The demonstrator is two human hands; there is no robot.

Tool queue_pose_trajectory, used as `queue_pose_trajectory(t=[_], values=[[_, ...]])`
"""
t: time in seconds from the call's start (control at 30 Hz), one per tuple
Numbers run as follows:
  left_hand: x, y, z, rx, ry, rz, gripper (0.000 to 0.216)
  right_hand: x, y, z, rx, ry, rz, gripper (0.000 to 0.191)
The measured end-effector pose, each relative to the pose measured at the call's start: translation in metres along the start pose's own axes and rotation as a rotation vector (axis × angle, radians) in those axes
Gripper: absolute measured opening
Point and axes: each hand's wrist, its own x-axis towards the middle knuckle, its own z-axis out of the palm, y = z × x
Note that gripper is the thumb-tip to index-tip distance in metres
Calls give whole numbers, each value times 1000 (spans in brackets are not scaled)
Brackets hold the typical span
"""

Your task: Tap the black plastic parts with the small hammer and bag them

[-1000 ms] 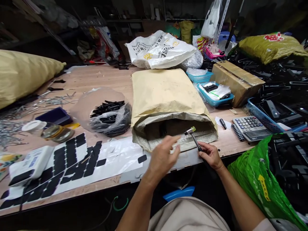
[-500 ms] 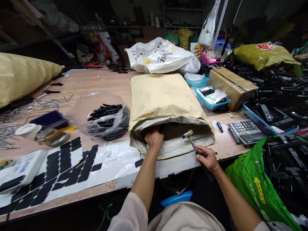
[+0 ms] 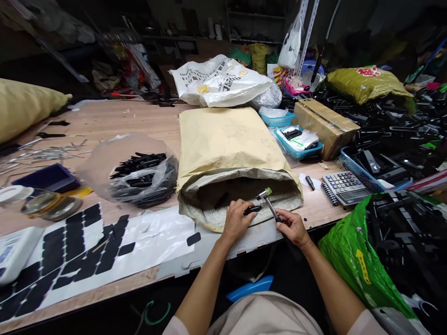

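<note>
A small black part is pinched in the fingers of my left hand, at the lower lip of an open tan sack. My right hand is closed around the dark handle of a small hammer. The hammer has a metal shaft and a head with a yellow-green tip, which sits just right of the black part. Whether the two touch is hard to make out. Inside the sack's mouth, another dark piece shows faintly; the deeper inside is in shadow.
Left of the sack, a clear plastic bag holds black parts. Further left are a dark blue tray and a glass jar. To the right stand a calculator, a cardboard box and a green bag full of black parts.
My left hand has come out of the sack's mouth, moving right with a black part in its fingers. The hammer stays in my right hand. The whole view has shifted slightly.
</note>
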Motion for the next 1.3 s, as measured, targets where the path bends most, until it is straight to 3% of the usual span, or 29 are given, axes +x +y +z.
queue_pose_trajectory(t=[0.27,0.4,0.6,0.77,0.93,1.17,1.3], values=[[3,-10,5,-176,42,-57,13,-4,-13,3,-37,12,32,50],[2,-9,5,-183,38,-66,14,-9,-23,0,-142,31,-34,45],[2,-7,6,-172,43,-72,16,-11,-23,1,-304,-40,-77,46],[3,-8,7,-177,41,-67,15,-11,-21,5,-288,-36,-103,48],[2,-6,6,-158,40,-80,18,-7,-21,6,-332,-117,-116,48],[2,-4,7,-84,38,-60,17,11,-5,-11,-185,8,-47,49],[1,-2,2,-109,41,-24,21,19,1,-14,-102,15,9,49]])
